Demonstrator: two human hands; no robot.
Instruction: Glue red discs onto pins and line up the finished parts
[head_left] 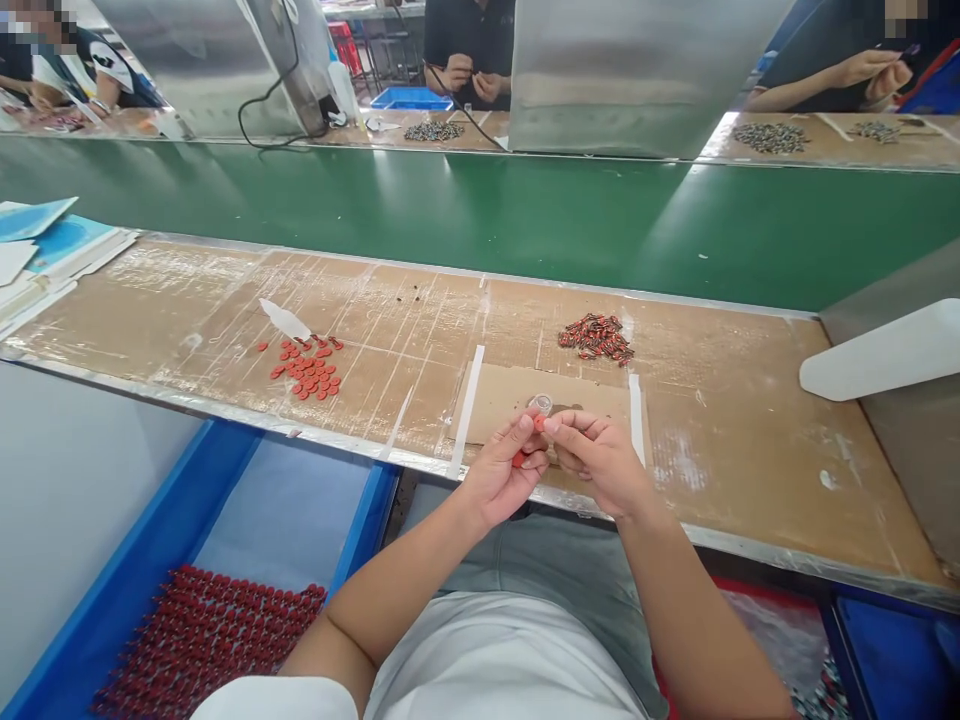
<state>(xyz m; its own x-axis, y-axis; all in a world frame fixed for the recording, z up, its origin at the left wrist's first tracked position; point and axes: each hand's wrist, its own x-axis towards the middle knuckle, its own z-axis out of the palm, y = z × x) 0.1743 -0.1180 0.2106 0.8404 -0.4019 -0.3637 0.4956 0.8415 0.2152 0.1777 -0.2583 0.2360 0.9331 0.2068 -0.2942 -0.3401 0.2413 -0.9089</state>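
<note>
Pinching a small disc [539, 423] between the fingertips of left hand [496, 478] and right hand [600, 462], with a red piece [518, 459] held lower in the curled left fingers. Might flip or drop the disc through uneven pressure on so small an edge; might lose the red piece by loosening those left fingers; might knock the cup [540, 403], just beyond the fingertips, by reaching forward. Hard to make out: most of the disc, behind thumbs. Cannot tell about anything under the right palm.
</note>
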